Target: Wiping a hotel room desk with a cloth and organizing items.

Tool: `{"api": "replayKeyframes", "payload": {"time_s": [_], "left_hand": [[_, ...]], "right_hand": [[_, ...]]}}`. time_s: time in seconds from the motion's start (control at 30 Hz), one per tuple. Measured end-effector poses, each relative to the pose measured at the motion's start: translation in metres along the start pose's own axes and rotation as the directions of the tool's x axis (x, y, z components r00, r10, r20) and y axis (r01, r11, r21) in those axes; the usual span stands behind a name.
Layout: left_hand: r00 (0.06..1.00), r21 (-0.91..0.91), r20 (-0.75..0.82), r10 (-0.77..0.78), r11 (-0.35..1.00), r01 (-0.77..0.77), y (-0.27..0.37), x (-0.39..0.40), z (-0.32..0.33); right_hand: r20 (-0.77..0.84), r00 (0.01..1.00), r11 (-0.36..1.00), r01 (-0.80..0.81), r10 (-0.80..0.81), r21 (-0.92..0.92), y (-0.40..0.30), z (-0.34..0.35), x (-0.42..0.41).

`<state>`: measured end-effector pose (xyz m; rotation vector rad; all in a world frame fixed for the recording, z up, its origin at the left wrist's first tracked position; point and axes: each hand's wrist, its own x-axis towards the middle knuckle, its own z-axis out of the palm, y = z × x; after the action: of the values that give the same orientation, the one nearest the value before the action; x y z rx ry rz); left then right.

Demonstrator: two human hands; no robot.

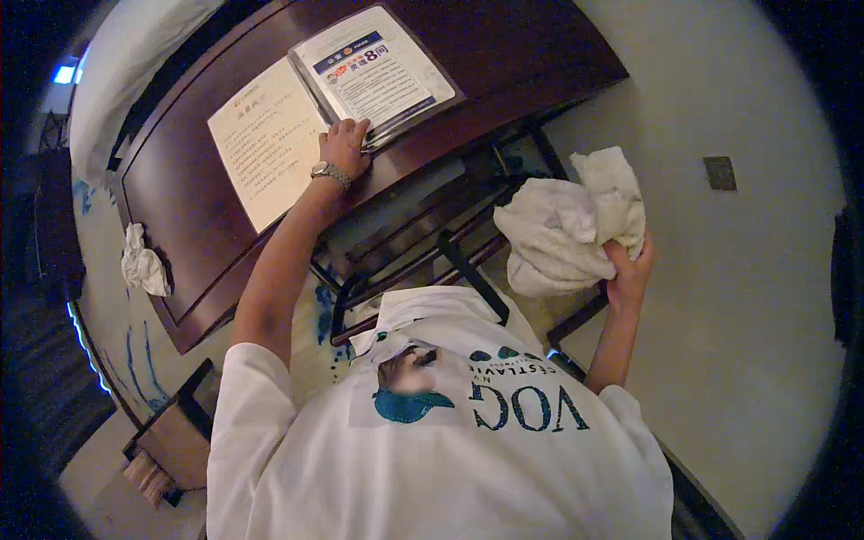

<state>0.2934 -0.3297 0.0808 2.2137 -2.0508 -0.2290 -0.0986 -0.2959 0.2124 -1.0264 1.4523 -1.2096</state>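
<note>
An open folder (376, 71) lies on the dark wooden desk (520, 47), with printed sheets in clear sleeves on its right side. Its left side shows a cream printed page (270, 145). At the lower end of the folder's spine, my left hand (345, 147) has its fingers bent over the edge; a wristwatch is on that wrist. A thin shiny item (368, 145), perhaps a pen or a metal clip, shows beside the fingers. My right hand (628, 266) holds a bunched white cloth (557, 233) off to the right, beyond the desk's front edge. Folds of cloth hide some of its fingers.
A crumpled white cloth (144, 262) sits at the desk's left edge. Dark chair frames (466, 260) stand between my body and the desk. White bedding or padding (128, 88) rises behind the desk. A wooden seat (174, 442) is at lower left; a wall plate (720, 173) is at right.
</note>
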Motion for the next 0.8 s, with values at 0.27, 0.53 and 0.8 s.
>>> {"api": "replayKeyframes", "payload": {"time_s": [0.27, 0.53, 0.8], "left_hand": [[0.988, -0.087, -0.052, 0.145, 0.985, -0.149, -0.001, 0.007, -0.001], [0.984, -0.051, 0.042, 0.176, 0.983, -0.174, -0.001, 0.005, 0.006], [0.964, 0.168, 0.058, 0.259, 0.949, -0.266, 0.004, 0.001, 0.009]], "right_hand": [[-0.023, 0.996, 0.994, -0.089, 0.091, 0.06, -0.003, -0.002, -0.003], [0.037, 0.998, 0.999, -0.052, 0.052, -0.017, -0.001, 0.003, 0.001], [0.006, 0.999, 0.999, -0.044, 0.044, -0.016, 0.008, 0.003, 0.001]]}}
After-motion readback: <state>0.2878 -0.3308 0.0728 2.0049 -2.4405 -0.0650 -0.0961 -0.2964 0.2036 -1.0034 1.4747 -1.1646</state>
